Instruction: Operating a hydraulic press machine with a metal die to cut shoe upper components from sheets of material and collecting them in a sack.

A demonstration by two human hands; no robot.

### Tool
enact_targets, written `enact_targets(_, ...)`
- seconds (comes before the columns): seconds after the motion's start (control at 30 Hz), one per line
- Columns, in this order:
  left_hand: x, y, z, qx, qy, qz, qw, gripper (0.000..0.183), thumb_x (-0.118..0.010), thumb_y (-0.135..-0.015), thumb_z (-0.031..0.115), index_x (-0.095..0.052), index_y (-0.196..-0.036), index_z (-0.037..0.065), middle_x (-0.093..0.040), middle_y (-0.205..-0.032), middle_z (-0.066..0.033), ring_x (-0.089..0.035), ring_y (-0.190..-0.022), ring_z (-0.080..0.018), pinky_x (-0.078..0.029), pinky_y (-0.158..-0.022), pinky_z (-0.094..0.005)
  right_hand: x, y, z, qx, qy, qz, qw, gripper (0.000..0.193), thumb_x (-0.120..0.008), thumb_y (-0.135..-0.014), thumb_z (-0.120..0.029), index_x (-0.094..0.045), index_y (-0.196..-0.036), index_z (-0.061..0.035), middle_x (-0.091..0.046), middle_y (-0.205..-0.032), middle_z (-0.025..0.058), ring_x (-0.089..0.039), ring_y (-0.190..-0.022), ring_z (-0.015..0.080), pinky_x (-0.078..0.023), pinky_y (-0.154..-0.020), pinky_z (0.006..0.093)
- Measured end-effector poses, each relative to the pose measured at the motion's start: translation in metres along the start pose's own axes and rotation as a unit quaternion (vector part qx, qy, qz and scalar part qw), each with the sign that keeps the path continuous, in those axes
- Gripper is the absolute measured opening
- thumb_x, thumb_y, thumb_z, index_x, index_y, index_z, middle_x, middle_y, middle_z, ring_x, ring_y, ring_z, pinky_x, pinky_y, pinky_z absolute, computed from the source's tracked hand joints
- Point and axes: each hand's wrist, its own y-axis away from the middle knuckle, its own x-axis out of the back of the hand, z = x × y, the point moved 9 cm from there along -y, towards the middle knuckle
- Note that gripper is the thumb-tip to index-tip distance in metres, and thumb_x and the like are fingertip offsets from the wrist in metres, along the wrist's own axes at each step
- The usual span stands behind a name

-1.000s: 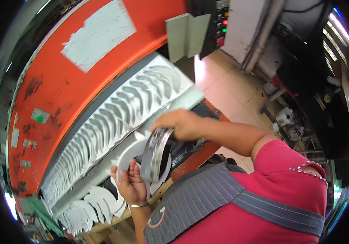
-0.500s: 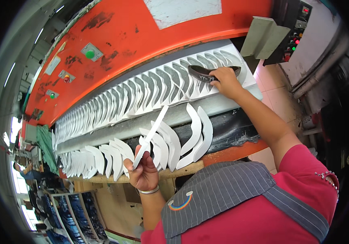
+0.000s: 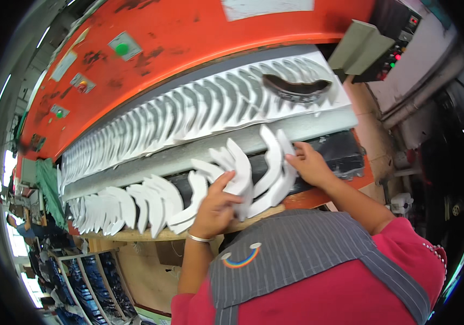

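White pieces (image 3: pixel 239 176) are being touched by left hand (image 3: pixel 215 210) | rightmost piece (image 3: pixel 285 184) by right hand (image 3: pixel 310 165) | dark band (image 3: pixel 298 93) is being borne by sheet (image 3: pixel 340 96)

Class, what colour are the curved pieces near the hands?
The curved pieces are white, clearest in the head view.

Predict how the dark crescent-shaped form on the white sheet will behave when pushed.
The dark crescent-shaped form looks stiff: its thin walls hold a curve. It probably won't roll, given its long, bowed footprint. It may slide, resting as it does atop the white sheet.
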Motion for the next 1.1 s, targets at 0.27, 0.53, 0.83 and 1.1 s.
enact_targets(0.27,0.199,0.100,-0.051,0.079,-0.079,0.255,0.960,0.021,-0.062,-0.080,0.002,-0.065,-0.101,0.004,-0.057,-0.125,-0.0139,-0.052,-0.119,-0.0255,-0.038,-0.102,-0.0346,-0.067,0.000,-0.011,-0.054,-0.216,-0.041,0.974,0.049,-0.062,-0.088,-0.040,-0.054,-0.117,-0.0009,-0.061,-0.101,0.0060,-0.056,-0.088,0.0131,-0.044,-0.082,0.0280)
enact_targets(0.53,0.501,0.326,-0.183,0.270,-0.277,0.515,0.765,0.017,-0.062,-0.085,0.012,-0.065,-0.099,0.001,-0.068,-0.093,-0.0088,-0.063,-0.083,-0.0175,-0.049,-0.077,-0.0296,-0.165,0.002,-0.075,-0.142,-0.250,-0.089,0.954,0.037,-0.064,-0.085,-0.031,-0.060,-0.107,-0.0020,-0.065,-0.093,0.0108,-0.063,-0.083,0.0216,-0.052,-0.078,0.0384)
enact_targets(0.83,0.612,0.319,-0.324,0.561,-0.381,0.228,0.699,0.084,-0.045,-0.082,0.068,-0.063,-0.101,-0.012,-0.058,-0.106,-0.0363,-0.057,-0.106,-0.0437,-0.043,-0.091,-0.0459,-0.232,0.020,-0.113,-0.152,-0.143,-0.123,0.970,0.059,-0.072,-0.078,-0.025,-0.046,-0.126,-0.0003,-0.060,-0.103,0.0113,-0.061,-0.089,0.0183,-0.049,-0.080,0.0322)
enact_targets(1.1,0.550,0.272,-0.311,0.545,-0.209,0.186,0.790,0.079,-0.050,-0.073,0.080,-0.053,-0.063,0.001,-0.049,-0.059,-0.0084,-0.048,-0.048,-0.0196,-0.040,-0.044,-0.0342,-0.247,0.007,-0.133,-0.174,0.021,-0.129,0.976,0.070,-0.075,-0.071,-0.024,-0.045,-0.127,0.0045,-0.060,-0.109,0.0155,-0.059,-0.093,0.0209,-0.047,-0.083,0.0324)
